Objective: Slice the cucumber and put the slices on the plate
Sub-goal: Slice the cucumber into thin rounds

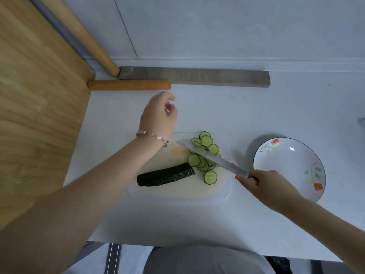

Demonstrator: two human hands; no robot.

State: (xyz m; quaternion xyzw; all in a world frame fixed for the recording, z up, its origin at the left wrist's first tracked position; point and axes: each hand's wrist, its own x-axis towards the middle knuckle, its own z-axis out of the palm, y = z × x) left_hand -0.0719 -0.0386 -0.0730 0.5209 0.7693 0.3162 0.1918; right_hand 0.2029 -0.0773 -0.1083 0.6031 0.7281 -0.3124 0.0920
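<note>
A dark green cucumber piece [165,175] lies on a pale cutting board [177,191]. A pile of thin cucumber slices [205,155] sits to its right, one slice apart at the front. My right hand [270,186] grips the knife [213,158], whose blade lies flat across the slices, pointing far-left. My left hand [159,115] hovers above the table beyond the board, fingers loosely curled, holding nothing. A white plate with flower prints [290,167] stands to the right, with no slices on it.
A large wooden board [39,105] leans at the left. A wooden rolling pin [129,85] and a grey metal bar [195,76] lie near the wall. The table's front edge runs close to my body.
</note>
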